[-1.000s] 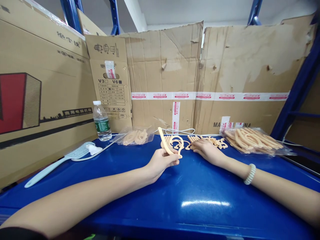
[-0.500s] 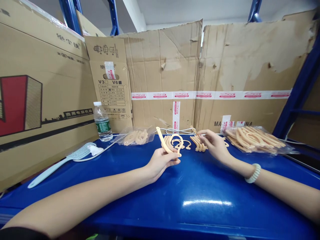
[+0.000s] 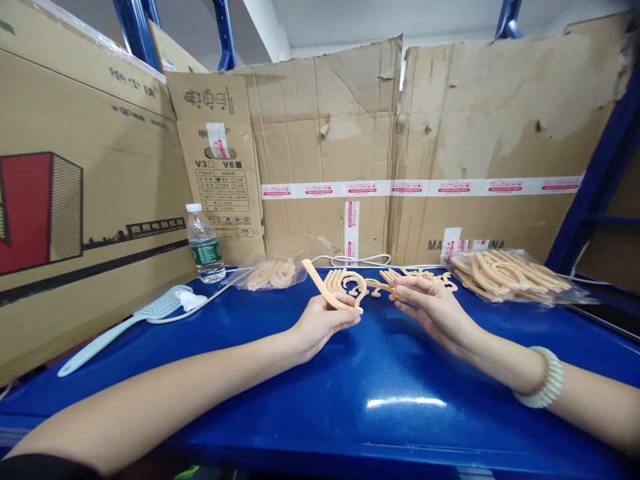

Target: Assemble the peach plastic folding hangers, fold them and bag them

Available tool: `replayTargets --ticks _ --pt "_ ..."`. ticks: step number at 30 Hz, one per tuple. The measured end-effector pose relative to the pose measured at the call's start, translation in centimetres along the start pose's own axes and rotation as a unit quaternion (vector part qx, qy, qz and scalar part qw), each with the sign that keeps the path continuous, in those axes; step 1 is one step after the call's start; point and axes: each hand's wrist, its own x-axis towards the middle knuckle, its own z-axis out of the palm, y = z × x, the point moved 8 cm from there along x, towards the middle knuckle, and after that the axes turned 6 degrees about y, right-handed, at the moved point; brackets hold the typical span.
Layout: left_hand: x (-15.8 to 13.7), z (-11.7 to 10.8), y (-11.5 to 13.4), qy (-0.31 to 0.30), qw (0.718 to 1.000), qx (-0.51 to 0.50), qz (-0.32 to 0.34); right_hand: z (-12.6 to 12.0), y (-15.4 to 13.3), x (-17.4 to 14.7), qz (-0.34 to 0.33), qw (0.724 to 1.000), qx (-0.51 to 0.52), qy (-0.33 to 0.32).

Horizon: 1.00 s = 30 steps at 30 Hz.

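Note:
My left hand (image 3: 317, 328) grips a beige curved clothes-hanger arm (image 3: 319, 281) near its lower end, its free end tilted up to the left. A beige hook (image 3: 363, 288) rises from the same grip; I cannot tell whether hook and arm are joined. Over on the right, my right hand (image 3: 443, 313) pinches another slim beige hanger arm (image 3: 382, 286), which points left towards the hook. Behind the hands, several loose hanger arms (image 3: 336, 277) and small hooks lie on the blue table (image 3: 320, 400). Part of them is hidden by my fingers.
A clear bag of hanger arms (image 3: 515, 275) lies at the right, a smaller bag of hooks (image 3: 273, 272) at the back left. On the left are a water bottle (image 3: 205, 250) and a pale blue brush (image 3: 125, 327). Cardboard (image 3: 320, 133) walls the back.
My right hand has come down and nearer from the loose pieces, now with a hanger arm in its fingers. The left hand's arm piece has tilted slightly further left.

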Motion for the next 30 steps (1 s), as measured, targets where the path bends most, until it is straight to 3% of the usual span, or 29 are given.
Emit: replayTargets --ticks 4,9,15,22,30 --pt "0.0 0.3 -0.1 -0.024 1.000 0.001 -0.001 -0.2 0.7 0.1 0.022 0.999 0.035 0.004" --pt "-0.4 1.1 0.4 -0.065 0.997 0.034 0.024 1.4 1.4 -0.6 0.062 0.995 0.051 -0.066" --pt "-0.6 1.5 0.8 -0.088 0.991 0.069 0.068 2.9 1.2 -1.8 0.035 0.992 -0.029 -0.118" --pt "-0.5 1.4 0.0 -0.094 0.988 0.110 0.056 4.1 1.0 -2.6 -0.002 0.981 -0.074 -0.177" --pt "-0.7 1.2 -0.1 -0.082 0.987 0.122 0.058 4.1 0.7 -2.6 -0.016 0.975 -0.118 -0.189"
